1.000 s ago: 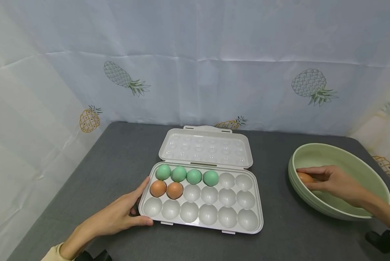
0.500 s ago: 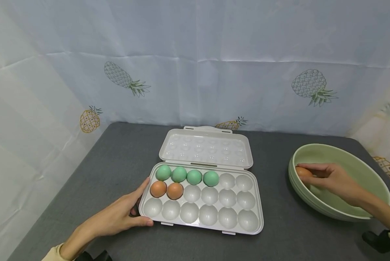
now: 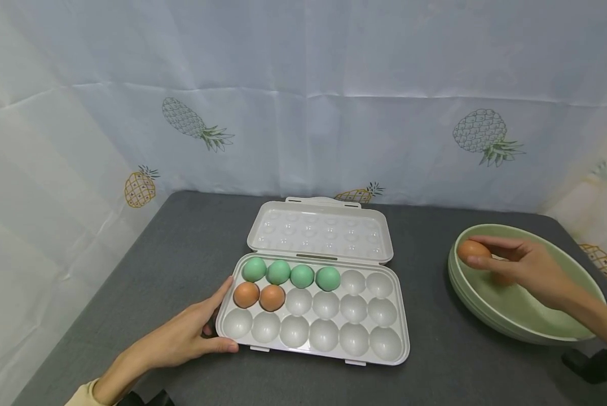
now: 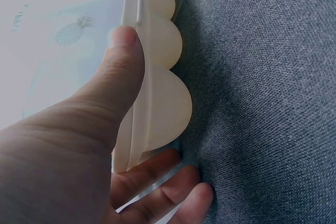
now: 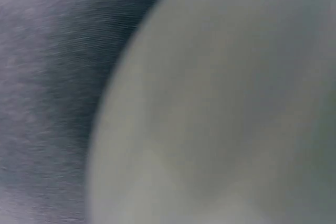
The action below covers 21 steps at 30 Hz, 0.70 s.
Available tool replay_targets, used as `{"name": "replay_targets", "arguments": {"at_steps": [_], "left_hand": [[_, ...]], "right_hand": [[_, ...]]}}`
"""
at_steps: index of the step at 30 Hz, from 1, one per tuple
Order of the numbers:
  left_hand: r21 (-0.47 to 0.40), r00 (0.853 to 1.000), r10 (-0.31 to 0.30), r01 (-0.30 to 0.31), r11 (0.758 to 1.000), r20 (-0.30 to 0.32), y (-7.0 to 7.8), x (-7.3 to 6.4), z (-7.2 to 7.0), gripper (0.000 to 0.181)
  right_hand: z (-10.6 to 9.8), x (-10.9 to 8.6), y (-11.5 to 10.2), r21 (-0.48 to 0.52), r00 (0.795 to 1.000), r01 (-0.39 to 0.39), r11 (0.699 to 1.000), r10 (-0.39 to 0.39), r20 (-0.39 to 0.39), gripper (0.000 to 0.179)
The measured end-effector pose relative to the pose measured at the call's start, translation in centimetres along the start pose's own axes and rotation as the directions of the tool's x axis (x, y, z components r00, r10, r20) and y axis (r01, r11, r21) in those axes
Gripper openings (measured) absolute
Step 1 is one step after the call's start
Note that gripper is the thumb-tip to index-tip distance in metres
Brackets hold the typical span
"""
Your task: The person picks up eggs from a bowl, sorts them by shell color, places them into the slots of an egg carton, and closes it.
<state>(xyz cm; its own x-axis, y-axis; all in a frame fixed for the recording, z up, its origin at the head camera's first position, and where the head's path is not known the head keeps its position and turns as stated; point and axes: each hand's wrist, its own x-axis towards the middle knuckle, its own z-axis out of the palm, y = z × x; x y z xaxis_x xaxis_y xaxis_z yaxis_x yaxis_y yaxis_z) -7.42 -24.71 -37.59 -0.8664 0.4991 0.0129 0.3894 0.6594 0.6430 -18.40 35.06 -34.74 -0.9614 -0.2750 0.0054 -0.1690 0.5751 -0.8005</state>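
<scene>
An opened white egg carton (image 3: 294, 331) lies mid-table, its lid (image 3: 320, 232) folded back. Several green eggs (image 3: 302, 276) fill the left part of its back row. Two brown eggs (image 3: 272, 297) sit at the left of the middle row. My left hand (image 3: 181, 335) grips the carton's left end, thumb on the front edge; in the left wrist view its fingers (image 4: 157, 174) bend around the corner. On the right, my right hand (image 3: 537, 273) pinches a brown egg (image 3: 473, 252) at the left rim of a green bowl (image 3: 567, 324). Another brown egg (image 3: 501, 279) shows partly beneath that hand.
The dark grey table (image 3: 430, 361) extends around the carton and bowl. A pale curtain (image 3: 303, 141) with pineapple prints hangs behind the table's back edge. The bowl's wall (image 5: 210, 129) fills most of the right wrist view, blurred.
My right hand has lifted the brown egg from inside the bowl up to its left rim, uncovering another brown egg below. The left hand and carton have not moved.
</scene>
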Motion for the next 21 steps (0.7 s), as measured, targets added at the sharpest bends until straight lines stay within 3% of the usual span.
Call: {"name": "replay_targets", "arguments": {"at_steps": [3, 8, 12, 17, 21], "left_hand": [[0.003, 1.0, 0.005, -0.005, 1.0, -0.004, 0.0, 0.0, 0.0, 0.113], [-0.004, 1.0, 0.011, -0.011, 1.0, -0.004, -0.1, -0.1, 0.1, 0.112], [-0.009, 1.0, 0.008, -0.008, 1.0, 0.001, -0.1, -0.1, 0.1, 0.112], [-0.007, 1.0, 0.011, -0.011, 1.0, 0.002, -0.1, -0.1, 0.0, 0.112], [-0.014, 1.0, 0.01, -0.01, 1.0, 0.003, 0.0, -0.1, 0.0, 0.112]], "right_hand": [[-0.1, 0.5, -0.8, 0.02, 0.998, 0.043, 0.999, -0.042, -0.045, 0.047], [0.1, 1.1, -1.7, 0.169, 0.992, 0.105, 0.98, -0.092, -0.083, 0.052], [0.4, 1.5, -2.6, 0.177, 0.989, 0.094, 0.98, -0.072, -0.128, 0.054], [0.9, 1.8, -4.0, 0.189, 0.991, 0.07, 0.979, -0.046, -0.127, 0.057], [1.8, 2.3, -5.1, 0.271, 0.991, 0.099, 0.957, -0.07, -0.115, 0.055]]}}
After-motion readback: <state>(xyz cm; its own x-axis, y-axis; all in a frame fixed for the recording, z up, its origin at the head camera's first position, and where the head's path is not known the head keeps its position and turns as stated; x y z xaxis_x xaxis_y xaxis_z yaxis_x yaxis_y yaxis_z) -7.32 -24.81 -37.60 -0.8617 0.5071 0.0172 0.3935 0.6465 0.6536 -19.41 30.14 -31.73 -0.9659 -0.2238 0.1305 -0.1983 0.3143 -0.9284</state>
